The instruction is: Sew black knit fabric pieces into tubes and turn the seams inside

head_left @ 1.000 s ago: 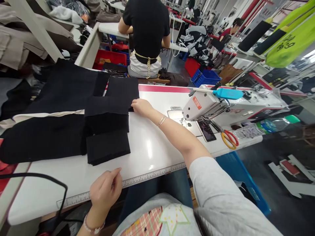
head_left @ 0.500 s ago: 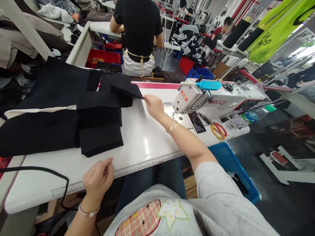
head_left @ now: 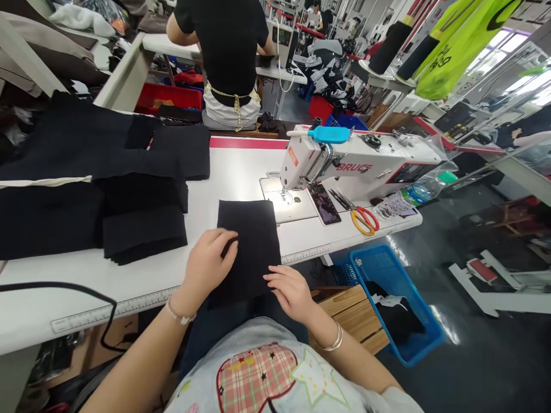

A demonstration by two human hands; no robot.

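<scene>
White tabletop (head_left: 239, 178) carries a sewing machine (head_left: 365, 155) at right; a black cloth panel (head_left: 253, 238) overhangs the tabletop's near edge. The left hand (head_left: 209, 261), its grip parted between thumb and forefinger, touches the panel's left side; the right hand (head_left: 290, 291), fingers loosely spread, meets its right edge.

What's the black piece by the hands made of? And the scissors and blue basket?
The black piece looks like matte cloth: flat, soft-looking, without shine. The scissors seem to have dark, slim metal blades and smooth red and yellow handles, probably plastic. The blue basket looks like plastic: stiff, evenly coloured, slightly shiny walls.
</scene>
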